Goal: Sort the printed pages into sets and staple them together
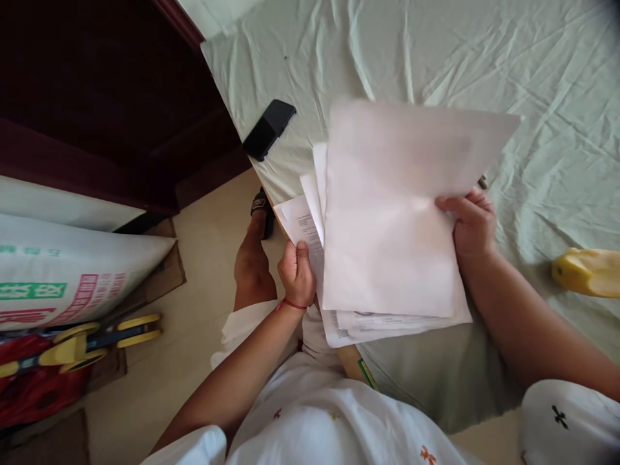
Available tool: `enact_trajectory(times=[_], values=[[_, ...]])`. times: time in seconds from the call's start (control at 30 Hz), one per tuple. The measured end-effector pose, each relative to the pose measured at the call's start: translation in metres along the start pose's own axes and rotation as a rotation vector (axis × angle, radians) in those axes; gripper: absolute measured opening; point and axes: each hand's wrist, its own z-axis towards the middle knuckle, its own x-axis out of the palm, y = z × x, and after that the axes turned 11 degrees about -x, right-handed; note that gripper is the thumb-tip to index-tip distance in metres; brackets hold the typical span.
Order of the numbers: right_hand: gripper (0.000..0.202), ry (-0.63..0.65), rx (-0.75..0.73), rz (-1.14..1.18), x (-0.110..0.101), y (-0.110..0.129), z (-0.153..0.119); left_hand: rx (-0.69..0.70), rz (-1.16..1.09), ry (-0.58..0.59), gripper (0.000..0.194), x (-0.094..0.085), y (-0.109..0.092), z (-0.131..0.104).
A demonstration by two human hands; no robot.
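A loose stack of paper sheets [387,213] is held over the bed's edge, in front of my body. My left hand [297,272] grips the left side of the stack, its thumb lying on a printed sheet [299,219]. At the right edge my right hand [472,223] pinches the upper sheets, thumb on top and fingers mostly hidden behind. The top sheet looks blank on this side, and its upper right corner lifts and bends. Printed text shows on lower sheets that stick out at the left and bottom.
A black phone [269,129] lies near the left edge of the pale green bedsheet [387,51]. At the right is a yellow object [586,271]. A white printed sack [72,271] and a blue-and-yellow wheeled item [82,345] are on the left, beside dark furniture [97,84].
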Motion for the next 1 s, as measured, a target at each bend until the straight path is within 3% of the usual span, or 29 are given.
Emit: enact_trajectory(times=[0.13,0.37,0.67,1.0], values=[[0.014,0.122,-0.031,-0.039,0.000,0.002,-0.008,0.043,0.018,-0.009,0.048,0.001,0.006,0.001],[0.018,0.005,-0.072,-0.001,-0.001,0.003,-0.001,0.069,0.025,0.038,0.041,0.001,0.004,0.003],[0.024,0.171,-0.002,0.031,0.001,-0.004,-0.014,0.090,0.112,-0.069,0.060,0.001,0.004,0.006],[0.028,0.128,-0.031,0.040,0.002,-0.008,-0.012,0.032,0.028,-0.001,0.064,0.001,0.000,0.003]])
